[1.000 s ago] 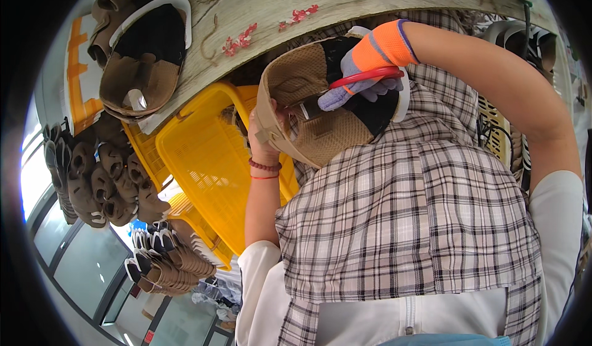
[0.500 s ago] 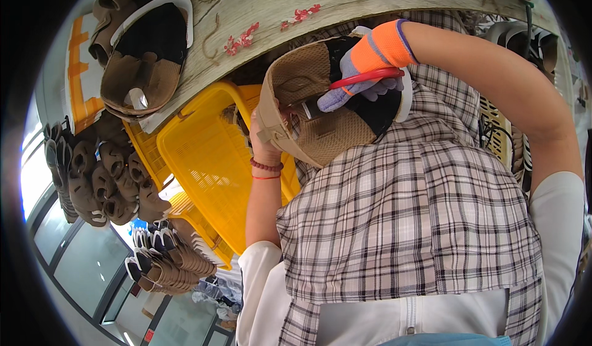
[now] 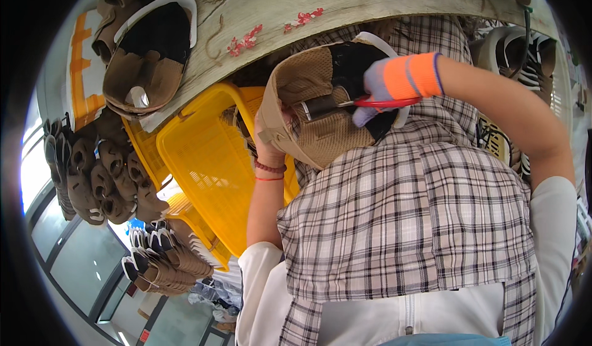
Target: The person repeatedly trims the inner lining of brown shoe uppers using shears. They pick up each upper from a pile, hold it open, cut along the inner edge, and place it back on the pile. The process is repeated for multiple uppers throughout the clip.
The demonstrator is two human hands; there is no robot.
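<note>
The person's left hand (image 3: pixel 271 137) holds a tan mesh shoe upper (image 3: pixel 320 118) by its left edge, fingers wrapped round the rim, so this grip is closed on the shoe. The shoe is held up in the air in front of the person's plaid shirt (image 3: pixel 407 222), just below the near edge of the pale wooden tabletop (image 3: pixel 345 0), not resting on it. Its black inner lining and white sole rim show at its upper right.

The right hand (image 3: pixel 382 90) wears a pale glove with an orange cuff and is clenched round the red handles of a pair of scissors (image 3: pixel 354 104). The dark blades point left and lie against the mesh of the shoe, near its middle. Whether the blades are apart or together cannot be told.

A red bead bracelet (image 3: pixel 270 168) sits on the left wrist.

On the tabletop, toward its left end, lies a brown shoe with a white sole (image 3: pixel 151 50), and small red scraps (image 3: pixel 246 37) lie near the tabletop's near edge. Just beside the held shoe, to its left, stands a yellow plastic crate (image 3: pixel 203 167). Further left, rows of brown shoes (image 3: pixel 98 179) are lined up, with another row of striped ones (image 3: pixel 163 259) below them.
</note>
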